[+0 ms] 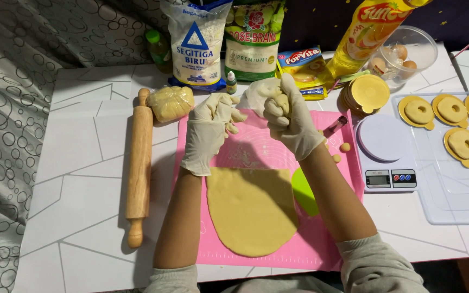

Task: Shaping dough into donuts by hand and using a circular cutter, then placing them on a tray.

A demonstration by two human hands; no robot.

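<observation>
- One wooden rolling pin (139, 165) lies lengthwise on the white table (77, 179), left of the pink mat (321, 239).
- One wrapped lump of dough (170, 102) sits just above the pin's top end.
- Two tall bags (196, 43) stand at the back, with one small green-capped bottle (231, 82) between them.
- The left hand (208, 130), in a white glove, is curled loosely, its fingers touching a thin clear plastic sheet (256, 93).
- One rolled-out dough sheet (252, 209) lies flat on the mat, below both hands.
- The right hand (291, 119), also gloved, is clenched around a small piece of dough and the plastic sheet's edge.
- One green scraper (303, 191) peeks from under the right forearm.
- One small metal cutter ring (336, 126) and three little dough balls (345, 147) lie on the mat's right part.
- One white kitchen scale (386, 154) stands beside the mat.
- Five dough rounds on gold cards (419, 112) rest on a clear tray (451, 201).
</observation>
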